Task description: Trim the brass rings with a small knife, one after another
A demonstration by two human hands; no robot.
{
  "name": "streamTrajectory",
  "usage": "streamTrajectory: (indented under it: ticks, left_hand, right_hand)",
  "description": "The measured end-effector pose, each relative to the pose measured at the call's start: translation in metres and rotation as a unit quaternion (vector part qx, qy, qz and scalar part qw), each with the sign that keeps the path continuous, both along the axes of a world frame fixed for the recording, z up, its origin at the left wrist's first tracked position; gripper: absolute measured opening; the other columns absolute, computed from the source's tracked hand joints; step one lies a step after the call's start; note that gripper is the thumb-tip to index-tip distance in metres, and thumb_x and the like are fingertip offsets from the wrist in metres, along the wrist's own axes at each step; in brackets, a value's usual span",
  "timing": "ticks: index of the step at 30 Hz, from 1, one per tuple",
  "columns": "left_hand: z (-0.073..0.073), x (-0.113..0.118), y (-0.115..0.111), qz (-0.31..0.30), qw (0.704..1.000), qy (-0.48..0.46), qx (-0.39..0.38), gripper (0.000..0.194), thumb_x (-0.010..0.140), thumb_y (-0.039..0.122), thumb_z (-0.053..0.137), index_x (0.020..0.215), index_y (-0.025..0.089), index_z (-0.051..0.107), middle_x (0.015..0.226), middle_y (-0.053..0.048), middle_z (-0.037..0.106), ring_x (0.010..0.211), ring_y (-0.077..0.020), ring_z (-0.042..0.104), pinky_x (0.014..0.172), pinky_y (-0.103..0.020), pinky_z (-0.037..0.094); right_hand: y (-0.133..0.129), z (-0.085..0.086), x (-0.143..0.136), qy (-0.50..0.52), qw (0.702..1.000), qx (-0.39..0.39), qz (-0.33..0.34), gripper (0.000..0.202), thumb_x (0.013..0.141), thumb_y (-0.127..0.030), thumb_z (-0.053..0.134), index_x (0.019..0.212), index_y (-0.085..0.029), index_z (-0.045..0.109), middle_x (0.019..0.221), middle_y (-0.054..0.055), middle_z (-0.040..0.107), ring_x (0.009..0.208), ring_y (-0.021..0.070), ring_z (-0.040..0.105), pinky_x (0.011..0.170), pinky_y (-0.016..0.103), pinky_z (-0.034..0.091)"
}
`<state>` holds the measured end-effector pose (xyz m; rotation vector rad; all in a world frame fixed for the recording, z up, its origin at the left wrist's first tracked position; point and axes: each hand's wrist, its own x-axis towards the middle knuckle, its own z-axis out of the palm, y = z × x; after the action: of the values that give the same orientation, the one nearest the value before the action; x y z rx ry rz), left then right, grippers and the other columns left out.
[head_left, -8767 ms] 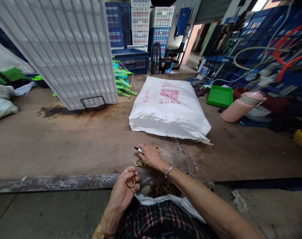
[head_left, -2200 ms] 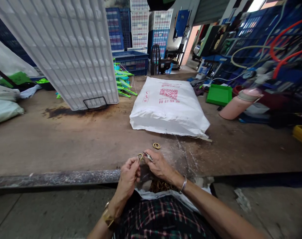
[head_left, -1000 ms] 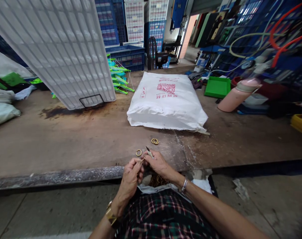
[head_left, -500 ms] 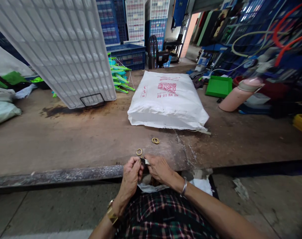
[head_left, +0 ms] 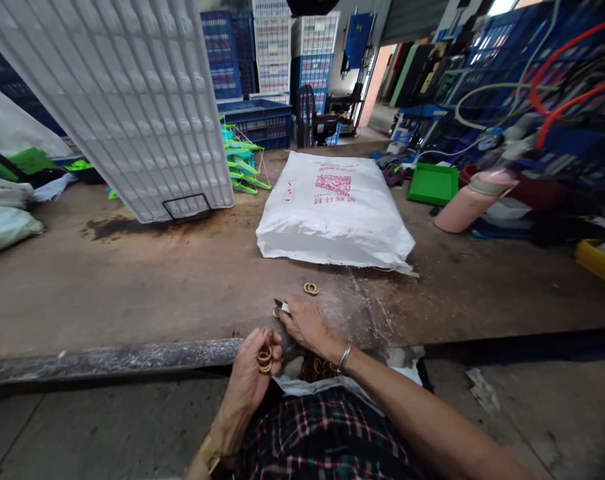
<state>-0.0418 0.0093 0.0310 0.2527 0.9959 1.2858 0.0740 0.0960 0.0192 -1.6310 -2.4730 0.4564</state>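
Nearer me than the white sack (head_left: 332, 220), a white cloth (head_left: 295, 387) holds heaped brass-coloured rings (head_left: 321, 369). My left hand (head_left: 252, 363) grips more rings (head_left: 265, 362); my right hand (head_left: 307, 323) grips a small knife (head_left: 284, 307) by a loose ring (head_left: 275, 312), a ring pair (head_left: 311, 289) between it and the sack. Right of the sack I see a green tray (head_left: 433, 183) and pink bottle (head_left: 472, 202); the table edge (head_left: 132, 363) runs this side.

left hand (head_left: 254, 360) curled, right hand (head_left: 306, 322) farther forward
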Motion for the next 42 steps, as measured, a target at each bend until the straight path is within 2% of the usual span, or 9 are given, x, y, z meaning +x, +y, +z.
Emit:
streamTrajectory:
  ticks: [6, 10, 14, 20, 23, 28, 32, 35, 42]
  left_hand:
    - [-0.001, -0.011, 0.005, 0.024, 0.997, -0.07, -0.025, 0.029, 0.06, 0.023, 0.073, 0.083, 0.018, 0.056, 0.068, 0.001, 0.06, 0.054, -0.0082, 0.053, 0.04, -0.014, 0.033]
    - [-0.005, -0.013, 0.012, 0.049, 0.993, -0.09, -0.066, 0.02, 0.059, 0.02, 0.073, 0.066, 0.013, 0.056, 0.067, -0.002, 0.06, 0.057, -0.0096, 0.056, 0.04, -0.015, 0.035]
    - [-0.012, -0.008, 0.017, 0.043, 0.997, -0.024, -0.066, 0.031, 0.054, 0.026, 0.079, 0.068, 0.014, 0.054, 0.065, 0.0, 0.06, 0.055, -0.0089, 0.055, 0.039, -0.015, 0.035]
    - [-0.016, 0.005, 0.027, -0.039, 0.99, 0.138, -0.011, 0.047, 0.054, 0.051, 0.076, 0.078, 0.016, 0.055, 0.05, 0.008, 0.047, 0.04, -0.0031, 0.037, 0.035, -0.013, 0.022]
    - [-0.016, 0.01, 0.033, -0.069, 0.983, 0.17, 0.005, 0.048, 0.053, 0.056, 0.074, 0.071, 0.016, 0.053, 0.047, 0.009, 0.042, 0.038, -0.0024, 0.031, 0.035, -0.013, 0.02]
    - [-0.012, 0.016, 0.038, -0.049, 0.955, 0.288, 0.041, 0.041, 0.066, 0.056, 0.064, 0.076, 0.017, 0.056, 0.045, 0.01, 0.037, 0.037, -0.0044, 0.028, 0.036, -0.016, 0.021]
    - [-0.01, 0.021, 0.04, -0.047, 0.927, 0.363, 0.079, 0.035, 0.071, 0.05, 0.061, 0.075, 0.016, 0.06, 0.047, 0.008, 0.039, 0.04, -0.0049, 0.03, 0.039, -0.018, 0.023]
    - [-0.01, 0.022, 0.039, -0.064, 0.927, 0.36, 0.089, 0.032, 0.074, 0.048, 0.059, 0.076, 0.016, 0.06, 0.048, 0.008, 0.039, 0.04, -0.0048, 0.029, 0.04, -0.018, 0.023]
    - [-0.008, 0.021, 0.036, -0.112, 0.946, 0.298, 0.06, 0.037, 0.073, 0.051, 0.058, 0.084, 0.016, 0.056, 0.053, 0.008, 0.044, 0.039, -0.0043, 0.032, 0.037, -0.017, 0.023]
  right_hand:
    - [0.002, -0.002, -0.014, 0.001, 1.0, -0.006, -0.01, 0.022, 0.085, -0.027, 0.044, 0.102, -0.018, 0.054, 0.098, 0.009, 0.063, 0.078, 0.019, 0.061, 0.062, 0.027, 0.037]
    - [0.005, -0.01, -0.01, 0.016, 1.0, 0.004, -0.006, 0.022, 0.081, -0.023, 0.044, 0.1, -0.018, 0.054, 0.098, 0.008, 0.061, 0.076, 0.0179, 0.059, 0.06, 0.027, 0.034]
    - [0.005, -0.005, 0.0, 0.068, 0.997, -0.015, 0.027, 0.02, 0.08, -0.018, 0.042, 0.097, -0.017, 0.052, 0.089, 0.006, 0.062, 0.072, 0.0157, 0.055, 0.059, 0.026, 0.031]
    - [-0.004, 0.008, 0.016, 0.182, 0.978, -0.022, 0.096, 0.017, 0.074, -0.011, 0.046, 0.088, -0.019, 0.053, 0.08, 0.002, 0.059, 0.071, 0.0128, 0.05, 0.063, 0.023, 0.032]
    - [-0.005, 0.009, 0.02, 0.269, 0.959, -0.054, 0.074, 0.01, 0.079, -0.014, 0.044, 0.081, -0.019, 0.053, 0.071, -0.001, 0.054, 0.065, 0.0108, 0.046, 0.06, 0.021, 0.032]
    - [0.0, 0.009, 0.024, 0.396, 0.902, -0.166, -0.05, 0.013, 0.08, -0.024, 0.045, 0.07, -0.017, 0.049, 0.059, -0.005, 0.046, 0.056, 0.0078, 0.041, 0.053, 0.019, 0.031]
    - [-0.002, 0.009, 0.027, 0.458, 0.801, -0.372, -0.102, 0.031, 0.083, -0.044, 0.039, 0.066, -0.019, 0.045, 0.049, -0.009, 0.039, 0.037, 0.0046, 0.026, 0.037, 0.019, 0.02]
    - [-0.004, 0.009, 0.028, 0.493, 0.748, -0.427, -0.121, 0.033, 0.08, -0.049, 0.04, 0.068, -0.019, 0.044, 0.052, -0.009, 0.041, 0.033, 0.0034, 0.019, 0.033, 0.019, 0.013]
    - [0.0, 0.005, 0.026, 0.458, 0.845, -0.258, -0.096, 0.019, 0.075, -0.032, 0.048, 0.063, -0.018, 0.046, 0.056, -0.006, 0.043, 0.05, 0.0063, 0.037, 0.046, 0.018, 0.028]
